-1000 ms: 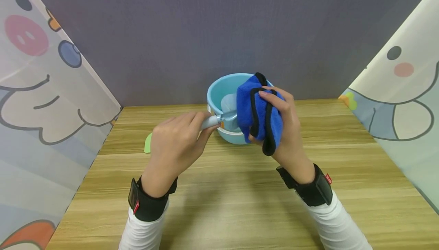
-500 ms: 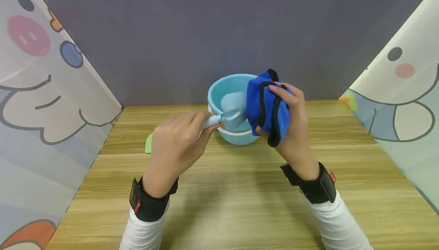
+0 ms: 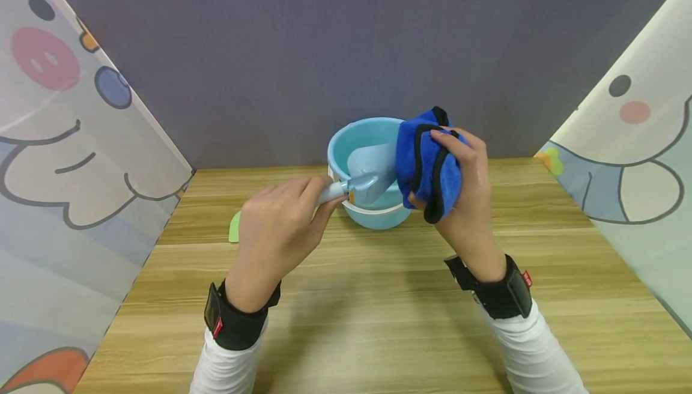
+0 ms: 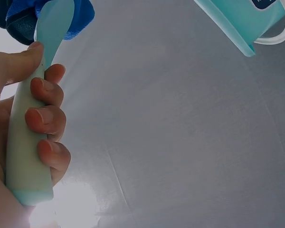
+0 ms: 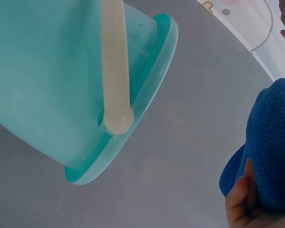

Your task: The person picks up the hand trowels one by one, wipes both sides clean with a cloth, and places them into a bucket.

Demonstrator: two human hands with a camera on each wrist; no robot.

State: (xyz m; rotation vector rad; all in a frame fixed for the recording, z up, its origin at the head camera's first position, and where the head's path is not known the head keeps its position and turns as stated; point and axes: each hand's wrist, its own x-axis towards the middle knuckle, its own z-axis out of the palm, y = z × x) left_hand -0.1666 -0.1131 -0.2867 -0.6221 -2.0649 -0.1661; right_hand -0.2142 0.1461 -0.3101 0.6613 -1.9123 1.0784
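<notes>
blue cloth (image 3: 427, 163) with black trim sits bunched right of the frame's centre, the right hand (image 3: 469, 181) clamped on it with fingers and thumb. its left side hides the tip of a light blue shovel (image 3: 378, 169) at the centre of the frame; the left hand (image 3: 281, 217) wraps its fingers round the shovel's pale handle. the shovel overlaps the bucket (image 3: 375, 221) in the head view, yet the left wrist view shows the two well apart.

the grey wall (image 3: 324, 51) fills the top of the frame, meeting the table (image 3: 367, 322) just behind the bucket. printed panels (image 3: 638, 142) slant in along both sides, well apart from either hand. wood grain runs between the forearms down to the bottom edge, leaving room there, and a green piece (image 3: 233, 229) peeks out just beside the left hand.

compared with a second ago, the right hand and cloth are farther right and more of the shovel's blade shows; the left hand and bucket lie almost where they were.

red tags (image 3: 527, 278) on the wrist straps (image 3: 503, 292) are too small to read. in the left wrist view, a dark label (image 4: 263, 3) on the bucket is cut off at the upper right, its pale lettering unreadable.
</notes>
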